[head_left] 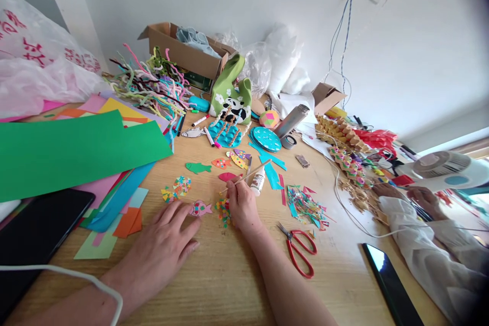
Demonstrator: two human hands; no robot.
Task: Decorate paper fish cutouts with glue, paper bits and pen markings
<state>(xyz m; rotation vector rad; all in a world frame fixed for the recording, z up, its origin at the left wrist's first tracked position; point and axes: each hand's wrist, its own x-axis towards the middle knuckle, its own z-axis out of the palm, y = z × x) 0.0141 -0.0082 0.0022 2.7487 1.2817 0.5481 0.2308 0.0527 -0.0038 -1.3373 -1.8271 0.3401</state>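
My left hand (170, 237) lies flat on the table, fingers stretched, its fingertips at the edge of a pink paper fish (200, 208) with coloured dots. My right hand (241, 204) pinches a thin wooden stick (262, 166) that slants up to the right. Beneath that hand is a small heap of round paper dots (222, 214), partly hidden. A white glue bottle (258, 182) lies just beyond it. Further off are a green paper fish (198, 167), an orange spotted fish (221, 163) and a plain magenta fish (226, 177). More paper bits (182, 185) lie beyond my left hand.
Red-handled scissors (300, 252), a phone (389, 285) and paper scraps (307, 206) lie to the right. Another person's hands (424, 202) work at the far right near a white cable. Green card sheets (84, 153) and a dark tablet (46, 234) are at left; a bag (231, 94) stands behind.
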